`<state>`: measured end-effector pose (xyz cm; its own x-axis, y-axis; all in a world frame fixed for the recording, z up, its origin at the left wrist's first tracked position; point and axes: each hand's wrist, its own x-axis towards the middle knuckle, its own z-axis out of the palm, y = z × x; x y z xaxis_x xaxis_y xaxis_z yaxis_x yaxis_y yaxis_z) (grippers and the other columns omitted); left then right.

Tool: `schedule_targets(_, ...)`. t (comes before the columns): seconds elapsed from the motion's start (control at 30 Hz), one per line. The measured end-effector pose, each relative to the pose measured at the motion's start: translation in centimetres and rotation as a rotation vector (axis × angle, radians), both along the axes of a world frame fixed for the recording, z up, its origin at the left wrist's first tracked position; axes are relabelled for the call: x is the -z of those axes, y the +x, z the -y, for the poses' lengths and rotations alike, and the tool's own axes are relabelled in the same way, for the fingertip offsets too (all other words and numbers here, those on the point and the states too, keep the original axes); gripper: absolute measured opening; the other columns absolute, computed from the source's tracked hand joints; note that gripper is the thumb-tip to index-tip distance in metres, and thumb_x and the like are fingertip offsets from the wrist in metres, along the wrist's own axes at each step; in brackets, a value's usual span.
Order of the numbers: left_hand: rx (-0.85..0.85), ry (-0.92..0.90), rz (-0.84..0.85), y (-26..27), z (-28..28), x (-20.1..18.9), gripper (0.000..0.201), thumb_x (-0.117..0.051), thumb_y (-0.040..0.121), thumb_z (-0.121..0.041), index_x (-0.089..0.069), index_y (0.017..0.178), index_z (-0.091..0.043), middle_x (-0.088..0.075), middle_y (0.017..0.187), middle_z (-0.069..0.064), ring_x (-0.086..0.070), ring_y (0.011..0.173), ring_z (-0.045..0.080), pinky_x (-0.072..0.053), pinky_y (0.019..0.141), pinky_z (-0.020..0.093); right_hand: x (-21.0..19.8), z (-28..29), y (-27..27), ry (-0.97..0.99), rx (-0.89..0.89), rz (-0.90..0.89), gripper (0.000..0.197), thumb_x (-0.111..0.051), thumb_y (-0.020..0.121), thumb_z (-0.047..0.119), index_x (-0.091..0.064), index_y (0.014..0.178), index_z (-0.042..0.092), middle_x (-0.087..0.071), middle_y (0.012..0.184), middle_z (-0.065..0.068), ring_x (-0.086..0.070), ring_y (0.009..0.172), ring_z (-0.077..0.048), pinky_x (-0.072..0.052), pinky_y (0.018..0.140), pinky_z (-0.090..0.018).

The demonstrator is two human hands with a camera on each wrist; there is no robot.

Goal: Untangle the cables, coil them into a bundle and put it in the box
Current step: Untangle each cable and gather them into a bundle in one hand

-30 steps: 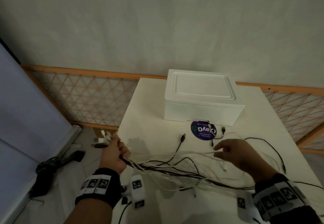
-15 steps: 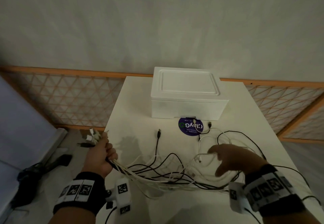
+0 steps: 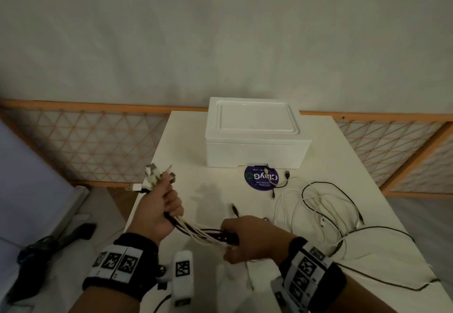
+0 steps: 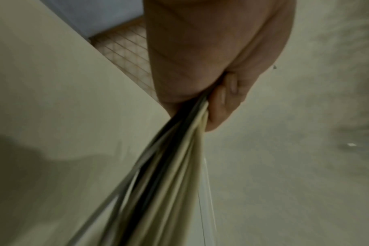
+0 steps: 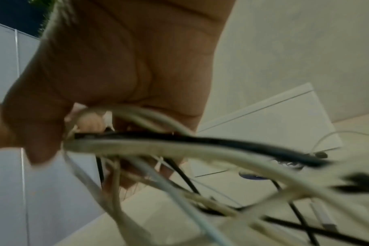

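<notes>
My left hand (image 3: 163, 208) grips a bunch of black and white cables (image 3: 196, 230) just below their plugs (image 3: 157, 176), which stick up out of the fist. In the left wrist view the cables (image 4: 179, 158) run tight from the curled fingers (image 4: 223, 106). My right hand (image 3: 247, 241) is closed round the same bunch a short way along, near the table's front; its wrist view shows the cables (image 5: 179, 146) passing under the fingers (image 5: 89, 123). Loose cable loops (image 3: 318, 212) lie on the table to the right. The white box (image 3: 255, 136) stands lidded at the back.
The white table (image 3: 208, 190) carries a round purple sticker (image 3: 261, 178) in front of the box. A wooden lattice fence (image 3: 98, 141) runs behind it. Dark objects (image 3: 56, 239) lie on the floor to the left. One black cable (image 3: 392, 283) trails over the right front edge.
My right hand has come left from the loose loops and closed round the bunch near my left hand. The left hand has risen, pulling the cables taut.
</notes>
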<state>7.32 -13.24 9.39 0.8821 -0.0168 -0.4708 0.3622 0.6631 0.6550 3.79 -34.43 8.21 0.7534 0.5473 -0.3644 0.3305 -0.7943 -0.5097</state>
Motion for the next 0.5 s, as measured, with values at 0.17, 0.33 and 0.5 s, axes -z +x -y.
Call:
schedule_targets(0.17,-0.114,-0.034,-0.065,0.0,-2.9,2.8,0.043,-0.045,0.097,-0.042,-0.029,0.062,-0.021,-0.022,0.042,-0.008,-0.020,0.029,0.005,-0.016,0.032,0.016,3.6,5.0,-1.1,-0.268,0.055,-0.085,0.077,-0.073,0.067,0.057,-0.040,0.131,0.029,-0.052,0.129,-0.001,-0.051,0.116,-0.023,-0.042,0.098,-0.039)
schedule_targets(0.33,-0.185,-0.088,-0.094,0.1,-5.4,3.3,0.045,-0.047,0.093,-0.037,-0.033,0.053,-0.023,-0.023,0.040,-0.008,-0.004,0.044,0.006,-0.016,0.033,0.017,7.3,12.7,-3.9,-0.333,0.226,0.009,0.102,-0.064,0.065,0.071,-0.018,0.148,0.032,-0.010,0.158,0.008,-0.015,0.143,-0.015,-0.014,0.116,-0.037)
schedule_targets(0.5,-0.223,-0.060,-0.116,0.2,-5.2,5.1,0.045,-0.042,0.097,-0.041,-0.027,0.059,-0.023,-0.023,0.039,-0.008,-0.020,0.029,0.004,-0.017,0.033,0.016,8.6,14.6,-5.4,-0.081,0.412,0.134,0.067,-0.068,0.073,0.043,-0.040,0.134,0.036,-0.019,0.151,0.014,-0.024,0.137,-0.009,-0.022,0.108,-0.020)
